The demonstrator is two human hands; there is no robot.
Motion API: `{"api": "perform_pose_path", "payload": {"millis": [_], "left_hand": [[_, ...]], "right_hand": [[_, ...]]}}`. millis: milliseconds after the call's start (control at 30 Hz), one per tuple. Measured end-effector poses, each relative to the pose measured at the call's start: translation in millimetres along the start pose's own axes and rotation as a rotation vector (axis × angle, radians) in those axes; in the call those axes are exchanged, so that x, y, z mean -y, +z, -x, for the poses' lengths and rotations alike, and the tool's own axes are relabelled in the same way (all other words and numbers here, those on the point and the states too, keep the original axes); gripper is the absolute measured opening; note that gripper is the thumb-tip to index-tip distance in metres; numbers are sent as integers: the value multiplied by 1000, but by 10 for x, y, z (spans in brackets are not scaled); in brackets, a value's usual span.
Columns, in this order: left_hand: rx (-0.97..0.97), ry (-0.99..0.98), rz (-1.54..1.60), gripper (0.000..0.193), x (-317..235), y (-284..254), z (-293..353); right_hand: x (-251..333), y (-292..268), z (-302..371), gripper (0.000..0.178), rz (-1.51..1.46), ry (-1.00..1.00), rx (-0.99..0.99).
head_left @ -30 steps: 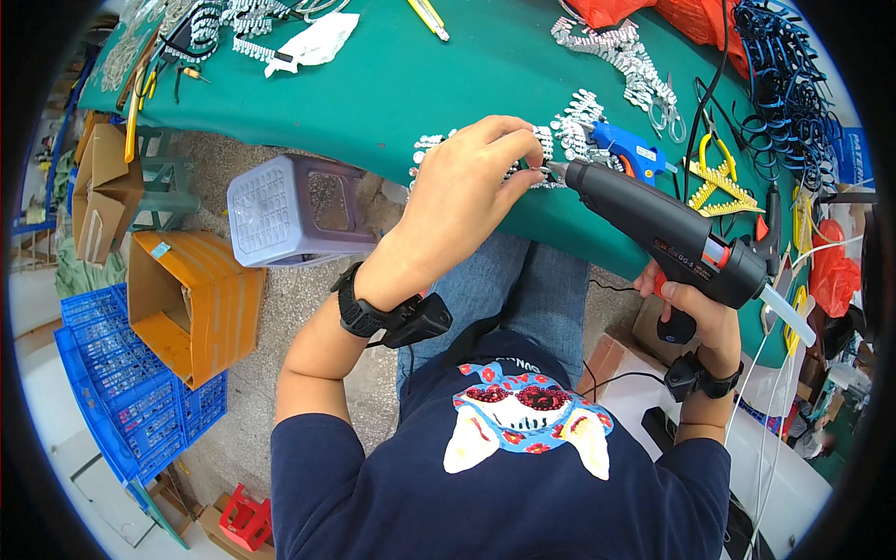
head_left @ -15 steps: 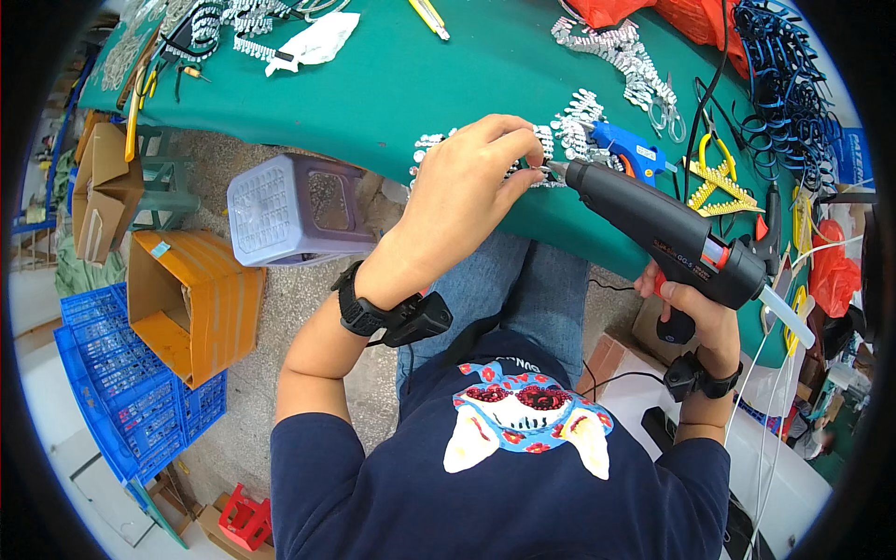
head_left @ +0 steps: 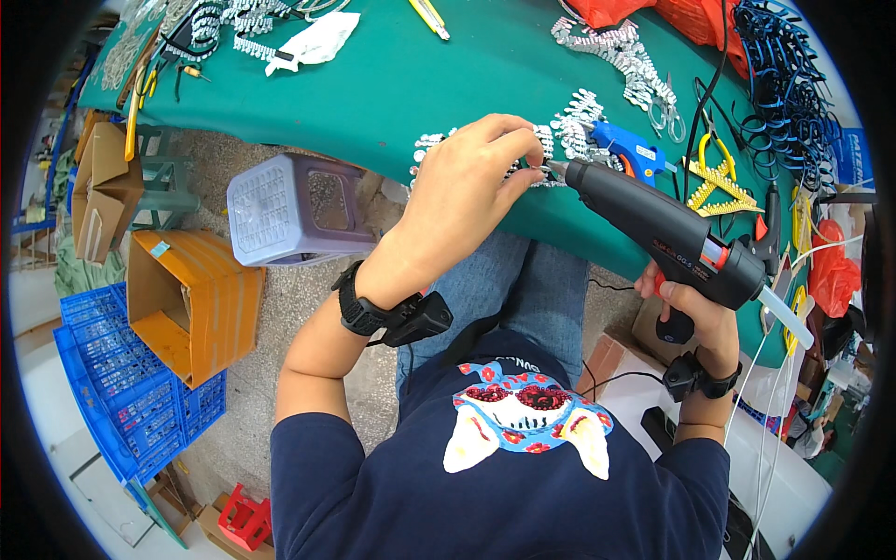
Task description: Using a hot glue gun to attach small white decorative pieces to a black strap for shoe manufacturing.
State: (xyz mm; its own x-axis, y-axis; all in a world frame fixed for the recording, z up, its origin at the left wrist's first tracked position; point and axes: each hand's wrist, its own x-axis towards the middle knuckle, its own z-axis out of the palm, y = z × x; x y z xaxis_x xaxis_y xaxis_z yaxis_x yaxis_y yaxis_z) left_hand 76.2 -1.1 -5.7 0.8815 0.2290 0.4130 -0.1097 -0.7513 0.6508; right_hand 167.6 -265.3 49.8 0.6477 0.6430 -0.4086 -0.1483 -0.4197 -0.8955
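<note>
A black hot glue gun (head_left: 644, 210) is gripped in my right hand (head_left: 695, 303), fingers around its handle and red trigger. A translucent glue stick (head_left: 786, 317) juts from its rear. Its nozzle reaches the fingertips of my left hand (head_left: 471, 182) at the near edge of the green table. My left thumb and index finger are pinched together over a white beaded strip (head_left: 546, 145), which shows on both sides of the hand. The exact spot between the fingertips is mostly hidden. Just beyond the nozzle lies a blue glue gun (head_left: 630, 149).
On the green table (head_left: 467, 89) are more white beaded strips (head_left: 621, 56), scissors (head_left: 667, 117), yellow-handled pliers (head_left: 717, 159) and a yellow cutter knife (head_left: 429, 17). Blue-black bands (head_left: 784, 89) pile at right. A grey stool (head_left: 289, 210), cardboard box (head_left: 201, 308) and blue crate (head_left: 121, 383) stand left.
</note>
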Motion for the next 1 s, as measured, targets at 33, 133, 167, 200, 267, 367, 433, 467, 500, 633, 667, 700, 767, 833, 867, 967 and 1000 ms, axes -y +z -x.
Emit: {"api": "perform_pose_path", "payload": {"millis": [33,133,167,200,267,367,433,467,500,633,667,700,767,833,867,967,1000], "left_hand": [[-2,2,0,14,2,0,2],[-2,18,33,15,16,28,20],[-2,20,34,15,16,32,16],[0,21,32,15,18,35,12],[0,19,28,15,21,27,11],[-8,13,-8,14,13,7,1],[-13,15,-11,15,14,9,2],[-13,16,-10,15,10,8,1],[-9,7,-7,15,4,6,-1],[-8,1,-7,15,2,10,-9],[-8,1,-8,15,5,15,-4],[-10,4,6,15,9,23,2],[-12,8,20,15,15,29,6],[-7,-6,30,16,20,27,-1],[-6,-4,29,16,23,29,-3],[-11,-6,30,16,30,35,-12],[-10,-11,43,16,31,35,-18]], "right_hand": [[-4,-2,-1,25,2,2,3],[14,18,19,23,-3,21,-23],[-1,16,24,23,-3,21,-25],[-29,13,27,23,-10,-17,-27],[-56,17,22,23,-17,-56,-26],[-76,32,35,23,24,-117,-6],[-122,64,63,23,80,-154,-96],[-173,63,56,23,81,-155,-97],[-240,55,45,23,233,-258,-128],[-257,68,-37,21,433,-503,-111],[-189,113,-68,20,467,-553,-116],[-184,115,-67,20,466,-554,-116],[-180,120,-63,21,468,-528,-107],[-173,164,-62,21,466,-526,-107],[-174,177,-62,22,464,-522,-106],[-258,180,-94,21,472,-564,-122],[-282,176,-98,21,471,-566,-125]]}}
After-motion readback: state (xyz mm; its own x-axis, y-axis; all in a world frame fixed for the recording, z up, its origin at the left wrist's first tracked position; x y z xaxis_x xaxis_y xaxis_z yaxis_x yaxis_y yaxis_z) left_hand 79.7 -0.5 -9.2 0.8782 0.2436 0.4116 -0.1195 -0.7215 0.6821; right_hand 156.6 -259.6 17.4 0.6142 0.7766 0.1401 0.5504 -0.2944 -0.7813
